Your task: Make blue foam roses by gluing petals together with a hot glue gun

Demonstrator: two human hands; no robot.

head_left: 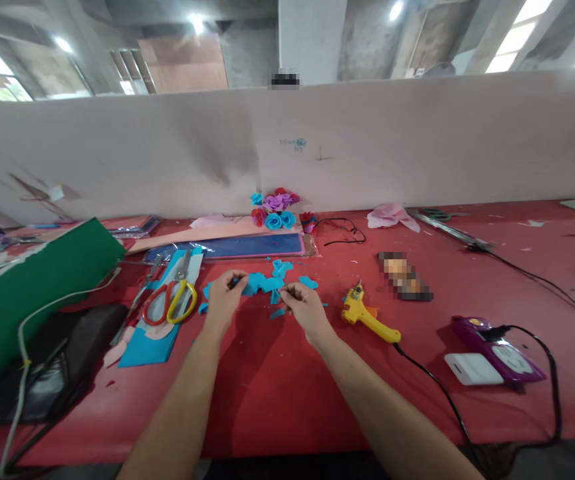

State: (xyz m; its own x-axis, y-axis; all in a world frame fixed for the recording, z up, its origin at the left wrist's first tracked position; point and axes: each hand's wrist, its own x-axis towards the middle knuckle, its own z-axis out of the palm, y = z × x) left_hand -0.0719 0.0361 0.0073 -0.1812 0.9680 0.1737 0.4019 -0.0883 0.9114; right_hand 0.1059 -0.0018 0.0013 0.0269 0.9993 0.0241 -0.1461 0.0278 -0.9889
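Observation:
Both my hands work over a scatter of blue foam pieces point(267, 283) on the red table point(277, 387). My left hand point(223, 298) is closed, its fingers pinched on a blue foam piece near its fingertips. My right hand point(303, 305) is closed too, pinching a small blue scrap at its left side. More blue scraps point(282, 268) lie just beyond the hands. Left of my left hand, scissors point(171, 300) with red and yellow handles rest on a blue foam sheet point(155, 337).
A yellow glue gun point(367, 317) with a black cord lies to the right. Finished foam roses point(275, 210) stand against the white partition point(417, 140). A green sheet point(32, 287) and black bag point(62, 373) sit left. A purple device point(497, 350) and white box point(472, 369) sit right.

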